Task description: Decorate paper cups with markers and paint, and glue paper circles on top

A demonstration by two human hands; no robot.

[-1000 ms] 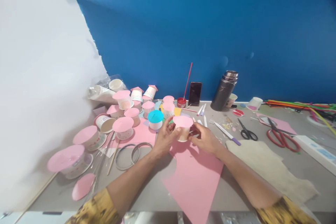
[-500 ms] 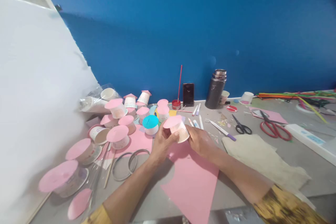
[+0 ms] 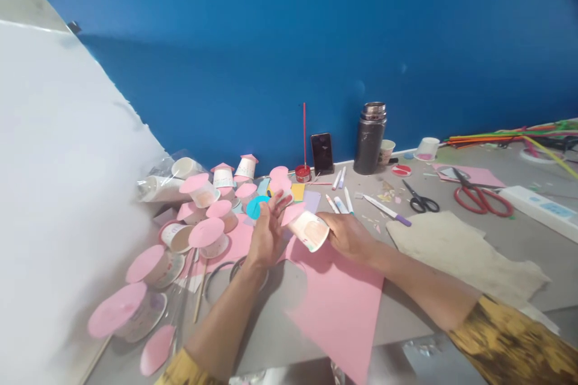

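A white paper cup [image 3: 311,232] with a pink paper disc [image 3: 292,214] on its base is tilted sideways in the middle. My right hand [image 3: 348,236] grips the cup by its rim end. On the disc side, my left hand [image 3: 267,234] has its fingers spread, close to the disc; I cannot tell whether they touch it. Behind the left hand, a cup with a blue disc [image 3: 255,207] is partly hidden. Below both hands lies a sheet of pink paper [image 3: 343,301] with curved cut-outs.
Several pink-topped cups [image 3: 206,233] crowd the left side, near grey rings [image 3: 218,281] and sticks. At the back stand a phone [image 3: 322,153] and a dark flask [image 3: 371,139]. Black scissors [image 3: 422,200], red-handled scissors [image 3: 483,200], markers and a beige cloth [image 3: 465,252] lie right.
My left hand has let go of the cup and opened its fingers. The cup has tipped further onto its side in my right hand. The camera view has shifted slightly.
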